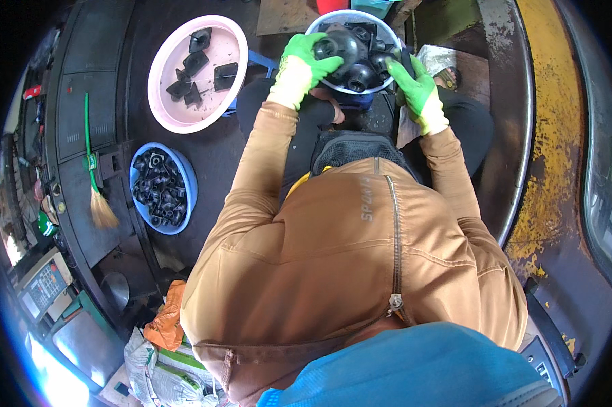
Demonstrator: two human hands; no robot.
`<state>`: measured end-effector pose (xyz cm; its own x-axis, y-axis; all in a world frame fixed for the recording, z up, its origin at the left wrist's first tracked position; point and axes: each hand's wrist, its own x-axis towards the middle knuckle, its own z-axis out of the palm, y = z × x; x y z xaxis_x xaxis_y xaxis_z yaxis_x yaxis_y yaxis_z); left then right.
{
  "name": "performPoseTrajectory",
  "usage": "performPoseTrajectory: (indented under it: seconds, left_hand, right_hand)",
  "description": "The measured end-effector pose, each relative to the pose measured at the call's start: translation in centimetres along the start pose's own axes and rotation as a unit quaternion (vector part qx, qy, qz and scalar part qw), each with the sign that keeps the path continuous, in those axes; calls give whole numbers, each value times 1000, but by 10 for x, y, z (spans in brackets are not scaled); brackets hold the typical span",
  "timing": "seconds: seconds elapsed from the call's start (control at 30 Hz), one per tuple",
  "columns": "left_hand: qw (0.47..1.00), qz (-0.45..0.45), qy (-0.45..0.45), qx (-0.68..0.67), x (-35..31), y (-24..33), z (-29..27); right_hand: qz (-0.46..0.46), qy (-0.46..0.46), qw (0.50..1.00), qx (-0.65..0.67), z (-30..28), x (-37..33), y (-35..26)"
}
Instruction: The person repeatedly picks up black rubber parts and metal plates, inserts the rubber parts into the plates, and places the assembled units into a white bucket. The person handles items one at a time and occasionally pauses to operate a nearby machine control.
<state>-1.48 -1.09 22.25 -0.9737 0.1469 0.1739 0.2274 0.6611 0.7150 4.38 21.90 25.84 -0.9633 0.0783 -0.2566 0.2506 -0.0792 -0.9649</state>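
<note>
Both green-gloved hands work over the white basin [387, 27] on the lap: the left hand [308, 60] clenches a black moulded part [343, 44] at its fingertips, the right hand [414, 85] grasps the rim beside a second round part; best to steady the basin while lifting one piece clear. Three basins show; the pink one [232, 64], left of the left hand, holds about six parts; the blue one [187, 178], nearer the body, too many to count.

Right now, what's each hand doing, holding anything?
Left hand: closed on a black moulded part over the white-rimmed basin.
Right hand: gripping the black parts' right side.
</note>
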Motion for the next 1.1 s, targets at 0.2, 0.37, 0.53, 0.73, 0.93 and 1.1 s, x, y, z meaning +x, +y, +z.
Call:
performPoseTrajectory:
  seconds: [0.2, 0.37, 0.53, 0.73, 0.93, 1.1]
  left_hand:
    - [943, 307, 108, -64, -11, 99, -47]
    - [947, 192, 9, -258, -15, 121, -50]
    - [946, 94, 0, -309, -21, 130, -42]
    - [932, 83, 17, -353, -39, 156, -19]
    - [918, 82, 18, -388, -51, 167, -24]
    - [932, 196, 33, -304, -43, 163, -34]
  right_hand:
    - [36, -130, 963, 235, 4, -18, -38]
    - [69, -158, 934, 314, -1, -34, -38]
    - [-57, -53, 995, 66, -3, -40, 2]
    - [-381, -2, 915, -131, 4, -39, 16]
    - [-440, 58, 855, -269, 10, -44, -12]
    - [-452, -11, 849, -273, 5, -47, -28]
